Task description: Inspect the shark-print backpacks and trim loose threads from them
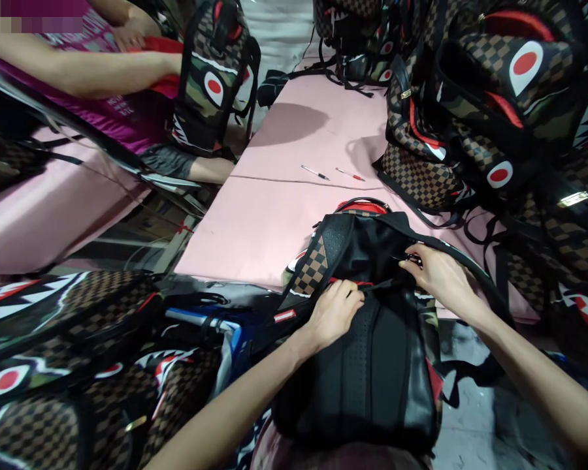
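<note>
A black backpack (357,365) with brown checkered sides lies back panel up, its lower end toward me and its top on the pink table. My left hand (337,312) is closed on the fabric edge beside a strip of red lining near the upper back panel. To the right of it, my right hand (438,277) pinches a small dark metal tool (415,259), which looks like thread snips. Its thin tip points left over the black fabric; the fingers partly hide it. The red-lined top handle (365,207) points away from me.
Two pens, one black (315,172) and one red (350,174), lie on the pink table (269,196). Piled backpacks (421,176) crowd the right side, and more backpacks (68,365) fill the lower left. Across the table's left side, a person (122,111) handles another backpack (210,85).
</note>
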Demonstrator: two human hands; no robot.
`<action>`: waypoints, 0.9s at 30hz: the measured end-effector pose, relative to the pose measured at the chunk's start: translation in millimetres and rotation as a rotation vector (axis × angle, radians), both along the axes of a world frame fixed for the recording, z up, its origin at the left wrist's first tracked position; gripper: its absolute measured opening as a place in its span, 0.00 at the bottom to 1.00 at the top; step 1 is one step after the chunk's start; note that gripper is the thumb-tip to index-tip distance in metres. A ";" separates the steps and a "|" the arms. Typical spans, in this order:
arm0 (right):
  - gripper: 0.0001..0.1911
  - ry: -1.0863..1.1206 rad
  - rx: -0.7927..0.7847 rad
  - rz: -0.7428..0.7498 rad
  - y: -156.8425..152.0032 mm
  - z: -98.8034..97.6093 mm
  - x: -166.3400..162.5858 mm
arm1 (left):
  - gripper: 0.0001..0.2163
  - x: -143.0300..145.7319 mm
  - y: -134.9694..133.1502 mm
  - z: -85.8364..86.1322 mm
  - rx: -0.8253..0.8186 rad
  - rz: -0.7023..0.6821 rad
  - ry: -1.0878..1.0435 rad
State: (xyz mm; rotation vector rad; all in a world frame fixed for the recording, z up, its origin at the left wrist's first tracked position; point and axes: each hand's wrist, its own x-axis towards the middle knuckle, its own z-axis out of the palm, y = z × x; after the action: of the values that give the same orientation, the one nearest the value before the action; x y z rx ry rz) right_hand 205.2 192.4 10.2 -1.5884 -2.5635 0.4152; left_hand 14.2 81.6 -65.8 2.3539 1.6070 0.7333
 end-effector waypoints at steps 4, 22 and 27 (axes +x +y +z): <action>0.13 0.162 -0.116 0.087 12.9 -10.1 -2.3 | 0.07 1.1 -7.8 -0.8 0.030 -0.007 -0.058; 0.13 0.611 -0.200 0.300 -2.0 -74.9 9.0 | 0.04 29.9 136.5 2.2 -0.451 0.128 0.292; 0.14 0.633 -0.215 0.316 2.5 -75.5 10.9 | 0.05 24.0 134.6 -0.5 -0.487 0.121 0.220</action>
State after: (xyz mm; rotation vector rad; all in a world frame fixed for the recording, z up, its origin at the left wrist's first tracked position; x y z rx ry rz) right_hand 216.1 194.9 -65.3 -0.8778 -2.2985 1.0567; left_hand 38.2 216.2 -66.3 2.0457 1.7794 0.0771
